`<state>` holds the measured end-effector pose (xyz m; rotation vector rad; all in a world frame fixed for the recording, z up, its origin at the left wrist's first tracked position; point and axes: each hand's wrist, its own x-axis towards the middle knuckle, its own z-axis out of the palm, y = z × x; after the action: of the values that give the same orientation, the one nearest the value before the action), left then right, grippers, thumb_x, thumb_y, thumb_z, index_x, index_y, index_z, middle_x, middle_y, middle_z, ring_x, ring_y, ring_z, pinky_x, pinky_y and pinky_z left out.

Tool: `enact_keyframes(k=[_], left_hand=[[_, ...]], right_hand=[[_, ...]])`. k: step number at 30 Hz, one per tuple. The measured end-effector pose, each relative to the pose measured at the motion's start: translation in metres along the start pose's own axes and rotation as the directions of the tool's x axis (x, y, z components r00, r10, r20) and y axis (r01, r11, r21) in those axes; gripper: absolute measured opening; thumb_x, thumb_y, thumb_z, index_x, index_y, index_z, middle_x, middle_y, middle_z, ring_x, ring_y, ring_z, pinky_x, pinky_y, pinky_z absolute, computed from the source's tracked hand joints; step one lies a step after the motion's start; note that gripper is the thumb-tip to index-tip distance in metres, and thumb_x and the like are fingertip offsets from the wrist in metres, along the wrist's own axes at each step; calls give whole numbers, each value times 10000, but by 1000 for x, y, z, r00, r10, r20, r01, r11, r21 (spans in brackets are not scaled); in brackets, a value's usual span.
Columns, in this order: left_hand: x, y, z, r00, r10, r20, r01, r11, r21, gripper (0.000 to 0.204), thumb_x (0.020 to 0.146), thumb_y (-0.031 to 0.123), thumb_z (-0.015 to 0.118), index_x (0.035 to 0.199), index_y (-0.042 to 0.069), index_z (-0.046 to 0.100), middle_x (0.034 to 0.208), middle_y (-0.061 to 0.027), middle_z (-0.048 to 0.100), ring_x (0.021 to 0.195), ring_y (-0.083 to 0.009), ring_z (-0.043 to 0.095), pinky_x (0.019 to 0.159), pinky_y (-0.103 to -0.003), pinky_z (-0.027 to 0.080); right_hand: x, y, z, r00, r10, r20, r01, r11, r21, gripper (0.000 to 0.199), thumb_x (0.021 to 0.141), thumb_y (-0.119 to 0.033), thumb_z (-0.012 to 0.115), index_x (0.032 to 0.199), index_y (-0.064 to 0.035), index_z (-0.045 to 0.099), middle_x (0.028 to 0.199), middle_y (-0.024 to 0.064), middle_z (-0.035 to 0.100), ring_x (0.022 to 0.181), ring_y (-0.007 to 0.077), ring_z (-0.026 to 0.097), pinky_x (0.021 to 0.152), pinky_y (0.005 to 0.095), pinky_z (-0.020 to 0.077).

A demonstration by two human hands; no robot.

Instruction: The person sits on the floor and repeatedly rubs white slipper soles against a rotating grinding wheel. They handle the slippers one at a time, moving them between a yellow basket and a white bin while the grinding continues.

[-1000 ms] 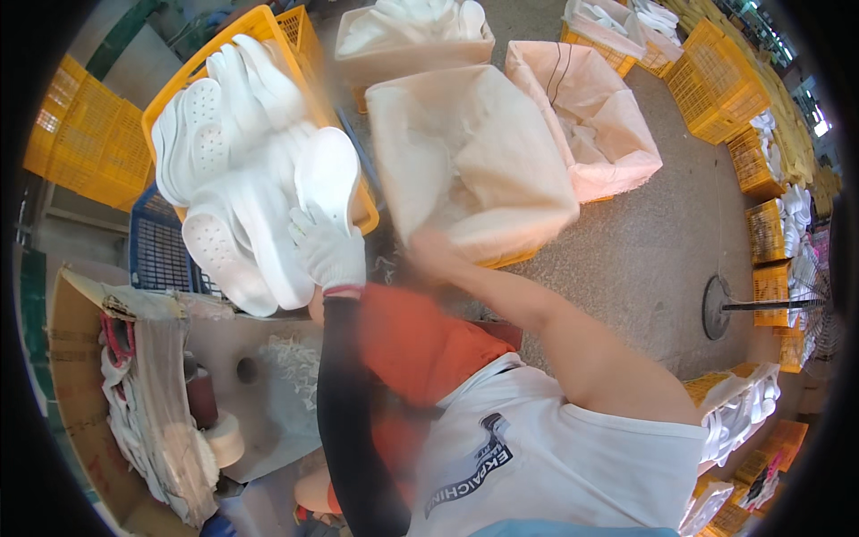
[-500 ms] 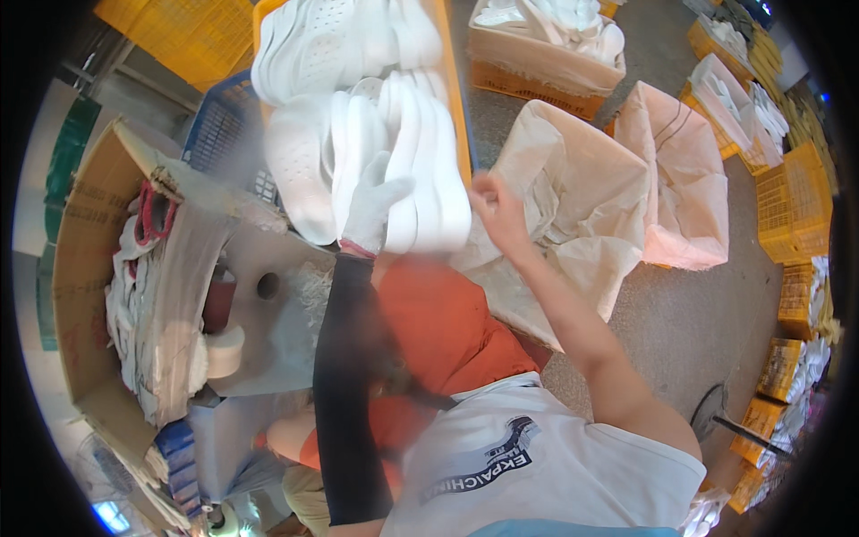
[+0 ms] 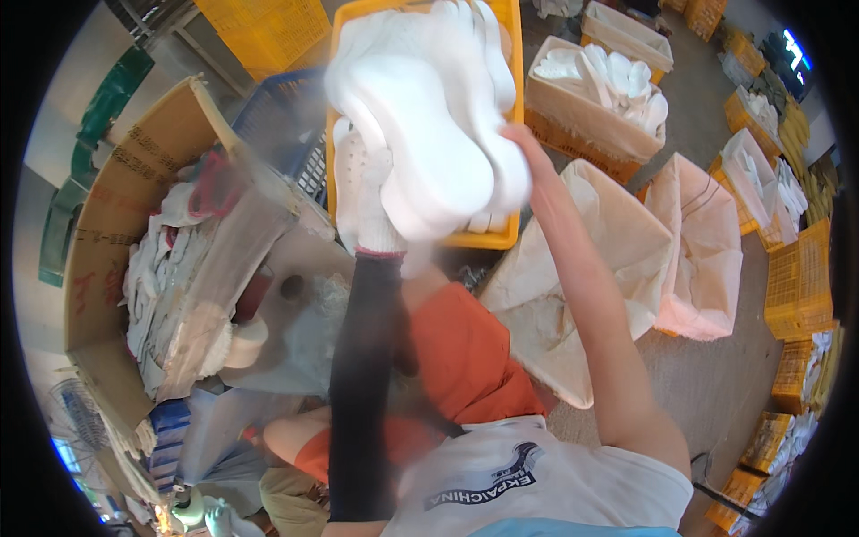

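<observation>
A thick bundle of white insoles (image 3: 438,152) is lifted and tilted over a yellow crate (image 3: 490,240) in front of me. My left hand (image 3: 379,201), in a white knitted glove below a black sleeve, grips the bundle from its near left side; part of the fingers is hidden by the soles. My bare right hand (image 3: 526,150) holds the right side, its fingertips mostly out of sight behind the edge. More perforated white insoles (image 3: 349,161) lie in the crate under and left of the bundle.
Right of the crate stand cloth-lined bins (image 3: 617,259) and an orange crate of white soles (image 3: 595,85). At left are a cardboard box (image 3: 107,233) of gloves and cloths, a blue basket (image 3: 277,116) and a tape roll (image 3: 248,343). Yellow crates (image 3: 798,277) line the far right.
Both hands have come onto the insoles and raised a bundle from the crate. My right hand moved from beside the crate to the bundle's edge. The view has shifted.
</observation>
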<state>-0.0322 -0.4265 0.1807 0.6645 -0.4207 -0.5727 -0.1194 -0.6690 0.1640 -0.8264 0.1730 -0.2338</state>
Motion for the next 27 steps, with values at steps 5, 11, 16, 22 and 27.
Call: enact_keyframes(k=[5,11,16,22,27], left_hand=[[32,32,15,997,-4,-83,-2,998,-69,626,1022,232,586,1574,24,378,1509,-167,535,1326,-314,585,1133,-454,485],[52,41,-10,999,13,45,-6,990,-139,561,1012,226,581,1514,3,465,1428,-178,605,1289,-290,616,1111,-421,499],[53,29,4,977,203,-72,-153,888,434,420,981,151,611,1365,-10,563,1226,-141,669,1074,-217,675,936,-347,554],[16,61,52,991,-19,-131,3,993,-117,456,1005,222,585,1395,-7,527,1237,-159,671,1078,-258,687,947,-386,570],[-29,68,39,993,74,95,-43,956,-292,589,991,210,554,1510,-34,424,1379,-179,612,1229,-293,633,1081,-426,509]], right_hand=[[119,-44,69,941,-314,130,143,19,-990,957,861,-415,782,1572,75,369,1521,288,491,1375,366,529,1146,395,424],[55,-16,97,938,-218,269,340,428,-838,862,831,-393,827,1512,19,495,1384,212,635,1198,321,639,1053,419,498],[90,-52,68,747,-650,141,398,267,-877,757,786,-199,869,1468,-45,575,1254,153,716,1041,254,695,891,366,580],[161,-98,82,747,-652,130,183,14,-983,583,908,-343,755,1361,12,660,1340,201,689,1203,287,667,1042,375,497],[34,-17,104,932,-359,55,325,755,-569,797,949,-375,733,1568,18,421,1587,182,481,1481,292,437,1213,412,349]])
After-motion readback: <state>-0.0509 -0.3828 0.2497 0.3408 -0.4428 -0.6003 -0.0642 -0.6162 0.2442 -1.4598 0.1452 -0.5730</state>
